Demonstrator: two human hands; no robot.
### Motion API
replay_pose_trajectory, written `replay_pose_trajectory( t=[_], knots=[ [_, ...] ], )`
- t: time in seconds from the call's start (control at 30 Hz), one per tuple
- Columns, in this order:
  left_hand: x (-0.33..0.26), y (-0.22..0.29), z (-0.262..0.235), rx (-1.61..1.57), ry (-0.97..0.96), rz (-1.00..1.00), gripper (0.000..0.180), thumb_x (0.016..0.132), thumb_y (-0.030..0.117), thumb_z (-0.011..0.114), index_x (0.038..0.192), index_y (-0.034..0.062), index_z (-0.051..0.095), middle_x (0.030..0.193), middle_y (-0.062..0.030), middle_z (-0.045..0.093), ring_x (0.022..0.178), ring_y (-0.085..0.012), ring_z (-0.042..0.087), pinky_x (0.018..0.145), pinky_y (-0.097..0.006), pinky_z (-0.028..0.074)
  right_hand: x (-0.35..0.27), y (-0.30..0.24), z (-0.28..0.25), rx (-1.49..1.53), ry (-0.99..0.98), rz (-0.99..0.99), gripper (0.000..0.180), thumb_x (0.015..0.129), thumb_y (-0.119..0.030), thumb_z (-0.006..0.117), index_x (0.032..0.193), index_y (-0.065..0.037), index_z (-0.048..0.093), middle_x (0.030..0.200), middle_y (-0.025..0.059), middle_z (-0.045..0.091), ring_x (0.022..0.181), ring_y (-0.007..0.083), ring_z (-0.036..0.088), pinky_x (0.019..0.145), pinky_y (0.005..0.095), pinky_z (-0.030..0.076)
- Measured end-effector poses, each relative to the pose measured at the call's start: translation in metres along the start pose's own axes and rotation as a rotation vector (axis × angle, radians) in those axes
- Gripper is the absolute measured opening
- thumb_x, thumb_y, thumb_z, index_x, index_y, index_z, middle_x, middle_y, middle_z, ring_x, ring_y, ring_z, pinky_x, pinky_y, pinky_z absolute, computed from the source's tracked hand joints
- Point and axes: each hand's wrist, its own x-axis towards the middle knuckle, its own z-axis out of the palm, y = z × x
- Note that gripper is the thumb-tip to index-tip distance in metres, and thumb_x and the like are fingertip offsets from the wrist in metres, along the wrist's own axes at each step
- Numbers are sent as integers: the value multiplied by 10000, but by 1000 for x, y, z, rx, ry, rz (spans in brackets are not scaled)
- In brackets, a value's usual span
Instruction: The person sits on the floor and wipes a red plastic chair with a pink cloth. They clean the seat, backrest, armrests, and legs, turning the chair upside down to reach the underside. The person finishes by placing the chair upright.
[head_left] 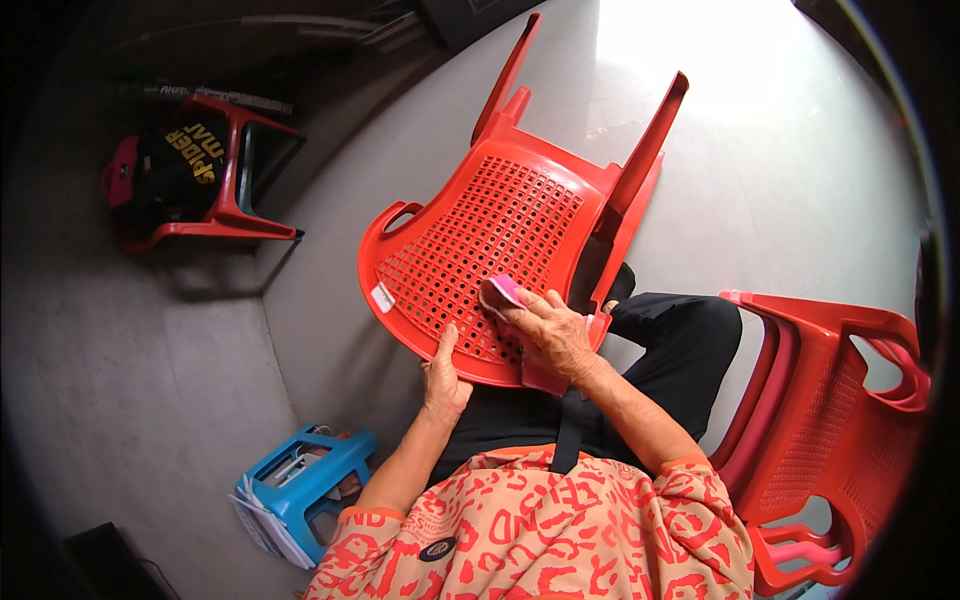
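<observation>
Red chair (490, 235) | left fingers (447, 348) pinch near edge (482, 374) | right fingers (536, 306) clasp pink cloth (543, 371) | grey floor (780, 200) beyond

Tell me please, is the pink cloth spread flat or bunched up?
Bunched up: the pink cloth is gathered under the right hand, with folded parts sticking out at two sides.

At ten o'clock, another red chair (228, 215) is bearing a black item with yellow lettering (165, 170). At four, nested red chairs (800, 420) are standing. Toward half past seven, a blue stool (322, 478) is standing, white sheets (275, 530) jutting beside it.
</observation>
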Motion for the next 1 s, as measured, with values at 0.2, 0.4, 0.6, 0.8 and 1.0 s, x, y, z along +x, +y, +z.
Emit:
replay_pose_trajectory(
  t=[0.2, 0.4, 0.6, 0.8, 1.0],
  knots=[
    [-4, 4, 2, -9, 25, -5, 477, 911, 78, 613, 1349, 93, 425, 1279, -93, 542, 1115, -223, 575, 954, -445, 520, 43, 28, -6, -47, 43, 103, 343, 751, -96, 670, 1091, -137, 654, 1196, 70, 610, 870, 292, 589, 729, 368, 525],
    [-8, 6, 8, -6, 40, 11, 473, 903, 68, 625, 1337, 105, 440, 1279, -75, 542, 1124, -202, 567, 952, -428, 523, 81, 101, -11, -242, 120, 232, 280, 827, -169, 649, 1106, -169, 656, 1177, 75, 612, 920, 304, 594, 753, 395, 532],
    [-6, 4, 6, 0, 60, 5, 431, 902, 68, 629, 1303, 106, 477, 1244, -63, 567, 1098, -188, 580, 940, -424, 530, 119, 127, -20, -215, 98, 476, 275, 843, -153, 629, 1116, -176, 658, 1175, 56, 612, 964, 311, 586, 831, 410, 498],
    [-5, 5, 3, 3, 43, 14, 456, 900, 73, 632, 1319, 100, 455, 1269, -74, 546, 1110, -200, 571, 937, -431, 532, 96, 108, -9, -166, 1, 257, 408, 720, -60, 657, 1104, -199, 660, 1248, 55, 582, 1027, 315, 562, 865, 392, 505],
    [-5, 2, 5, -8, 34, 41, 477, 897, 64, 632, 1334, 97, 445, 1276, -75, 543, 1115, -206, 567, 950, -432, 519, 58, 42, 1, -8, -61, 113, 399, 669, -58, 690, 1045, -191, 682, 1212, 87, 600, 950, 319, 570, 789, 396, 509]
  ],
)
